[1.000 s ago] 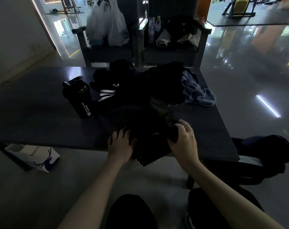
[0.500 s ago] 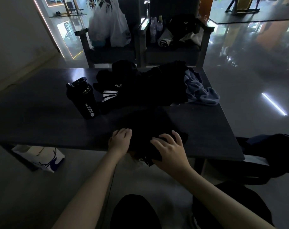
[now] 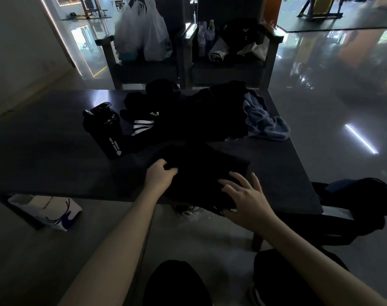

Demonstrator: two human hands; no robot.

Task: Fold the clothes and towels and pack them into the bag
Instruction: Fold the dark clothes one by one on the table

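Got a folded black garment point(image 3: 201, 171) lying at the near edge of the table point(image 3: 44, 151), about midway along, hanging a bit over that edge. Gripping its left side with the left hand point(image 3: 159, 176), curled fingers dug into the cloth. Resting the right hand point(image 3: 245, 197) on its near right corner with fingers spread wide, not pinching anything.

Further back, toward the far edge, can see a messy pile of dark clothes point(image 3: 188, 115) with white stripes on one piece, honestly too dark to tell the pieces apart. Touching that pile on the right, near the far right corner: a crumpled blue towel point(image 3: 265, 124). Just left of the pile, standing upright: a black shaker bottle point(image 3: 106, 131).

Down on the floor past the table's right edge, a dark bag point(image 3: 365, 199). Off the near left corner, a white paper bag point(image 3: 46, 210) on its side. Behind the far edge, a dark chair point(image 3: 143, 69) with white plastic bags point(image 3: 141, 34) on it.
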